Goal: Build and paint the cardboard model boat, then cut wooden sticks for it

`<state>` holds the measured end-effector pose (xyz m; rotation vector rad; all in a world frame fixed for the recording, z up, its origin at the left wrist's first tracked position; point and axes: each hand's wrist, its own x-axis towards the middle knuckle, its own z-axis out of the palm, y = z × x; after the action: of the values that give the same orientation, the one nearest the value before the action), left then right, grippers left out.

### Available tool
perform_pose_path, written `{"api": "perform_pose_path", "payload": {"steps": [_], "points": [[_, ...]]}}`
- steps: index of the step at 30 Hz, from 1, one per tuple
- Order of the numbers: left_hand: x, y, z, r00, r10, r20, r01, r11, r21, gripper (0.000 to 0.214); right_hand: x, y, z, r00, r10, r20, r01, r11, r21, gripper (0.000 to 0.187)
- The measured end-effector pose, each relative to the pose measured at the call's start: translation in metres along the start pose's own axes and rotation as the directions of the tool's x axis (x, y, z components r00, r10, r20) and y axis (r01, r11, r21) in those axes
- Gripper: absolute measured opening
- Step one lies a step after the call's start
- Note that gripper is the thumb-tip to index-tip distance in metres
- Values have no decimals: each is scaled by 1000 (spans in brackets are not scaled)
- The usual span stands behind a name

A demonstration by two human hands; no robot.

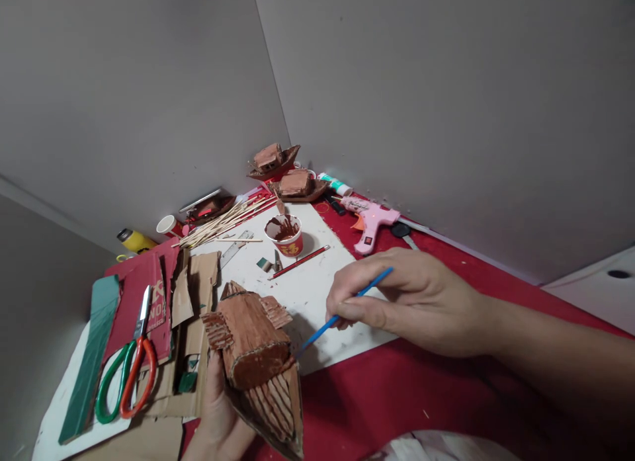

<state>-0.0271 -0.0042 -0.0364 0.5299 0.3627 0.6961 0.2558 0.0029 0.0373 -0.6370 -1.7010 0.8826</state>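
My left hand (pixel 218 408) grips a cardboard model boat (pixel 255 322) from below and the left side, its fingers partly hidden under the hull. The boat has a brown-painted rounded cabin, corrugated side flaps and a ribbed deck at the near end. My right hand (pixel 387 299) pinches a thin blue paintbrush (pixel 342 309), whose tip touches the boat's right edge beside the cabin front. Behind the boat stands a paper cup (pixel 285 235) with brown paint inside. A red pencil (pixel 300 261) lies just in front of the cup.
Scissors (pixel 133 362) with green and red handles lie on cardboard pieces (pixel 198 289) at left. Wooden sticks (pixel 228 219), two finished-looking boats (pixel 297 183) and a pink glue gun (pixel 370 221) are farther back. Grey walls (pixel 446 117) close off the table's corner.
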Motion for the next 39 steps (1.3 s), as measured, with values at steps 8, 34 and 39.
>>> {"api": "perform_pose_path", "payload": {"steps": [8,34,39], "points": [[2,-7,-5,992,96,85,-96,995,-11,58,-3,2,0,997,-3,-74,7,999,45,11],[4,-5,2,995,76,58,-75,997,-20,51,0,-5,-10,991,12,132,-1,996,-86,10],[3,-1,4,999,37,25,-38,998,40,52,-2,-6,-9,997,-2,77,6,999,-42,10]]}}
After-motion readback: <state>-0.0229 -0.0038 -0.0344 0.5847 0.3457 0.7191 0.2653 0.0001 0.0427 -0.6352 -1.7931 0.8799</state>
